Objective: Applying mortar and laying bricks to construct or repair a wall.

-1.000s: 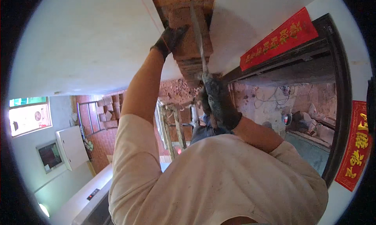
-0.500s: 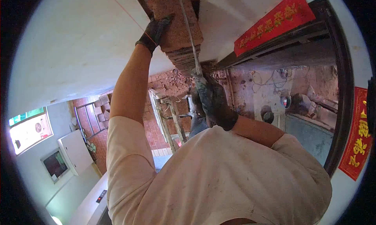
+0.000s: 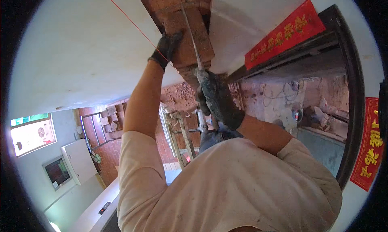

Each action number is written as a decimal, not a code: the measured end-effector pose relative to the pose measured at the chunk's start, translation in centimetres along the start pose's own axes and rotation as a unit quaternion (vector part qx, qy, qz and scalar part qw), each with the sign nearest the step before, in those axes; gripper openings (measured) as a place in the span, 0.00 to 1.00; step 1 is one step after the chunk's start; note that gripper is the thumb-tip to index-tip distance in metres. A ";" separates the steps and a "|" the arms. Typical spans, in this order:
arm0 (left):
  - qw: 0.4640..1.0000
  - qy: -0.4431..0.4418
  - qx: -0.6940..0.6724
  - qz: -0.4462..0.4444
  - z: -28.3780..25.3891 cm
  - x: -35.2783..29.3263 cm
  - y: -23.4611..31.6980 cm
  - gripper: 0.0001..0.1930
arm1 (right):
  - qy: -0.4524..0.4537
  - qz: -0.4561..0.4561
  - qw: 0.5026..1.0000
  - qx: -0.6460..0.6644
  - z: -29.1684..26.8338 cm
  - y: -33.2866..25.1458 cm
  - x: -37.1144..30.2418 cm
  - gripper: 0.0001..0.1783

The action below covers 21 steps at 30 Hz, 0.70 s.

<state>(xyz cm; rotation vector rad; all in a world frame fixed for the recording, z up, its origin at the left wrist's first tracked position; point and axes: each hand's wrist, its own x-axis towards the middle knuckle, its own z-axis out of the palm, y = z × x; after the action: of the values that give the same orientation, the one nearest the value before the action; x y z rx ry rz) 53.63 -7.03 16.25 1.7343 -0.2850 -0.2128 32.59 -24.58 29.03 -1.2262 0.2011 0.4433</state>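
A reddish-brown brick [image 3: 196,44] lies on top of a narrow brick stack at the upper middle. My left hand [image 3: 166,48], in a dark glove, grips its left edge, fingers reaching onto the top face. My right hand [image 3: 220,100], gloved too, is closed round the handle of a tool with a long thin blade [image 3: 191,34]. That blade appears edge-on and slants up across the brick; whether it touches the brick I cannot tell. The handle looks crusted with grey.
A taut red string [image 3: 133,25] runs past my left wrist along the white wall [image 3: 81,50]. Below are a wooden frame [image 3: 184,133], rubble [image 3: 178,95] and stacked bricks [image 3: 111,119]. A dark doorframe [image 3: 349,70] with red banners [image 3: 283,34] stands at right.
The whole view has shifted, so the brick and my left hand appear lower and farther right. My right hand has moved the blade slightly forward and left over the brick. Both grips are unchanged.
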 end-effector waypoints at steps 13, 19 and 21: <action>0.976 0.035 -0.202 -0.068 0.8 -0.4 2.3 0.25 | 0.062 0.074 0.995 0.011 -1.1 0.5 4.0 0.20; 0.975 0.042 -0.203 -0.076 0.9 -0.5 2.5 0.28 | 0.076 0.076 0.994 -0.036 -0.8 0.2 3.5 0.21; 0.997 0.028 -0.075 0.009 0.8 -0.5 2.2 0.28 | 0.064 0.066 0.996 -0.006 -0.8 0.2 3.2 0.21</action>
<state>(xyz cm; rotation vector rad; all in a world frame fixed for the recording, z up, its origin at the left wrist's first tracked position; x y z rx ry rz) 52.71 -8.00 18.26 1.5852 -0.2381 -0.1673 35.46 -24.55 27.40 -1.2584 0.3909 0.4803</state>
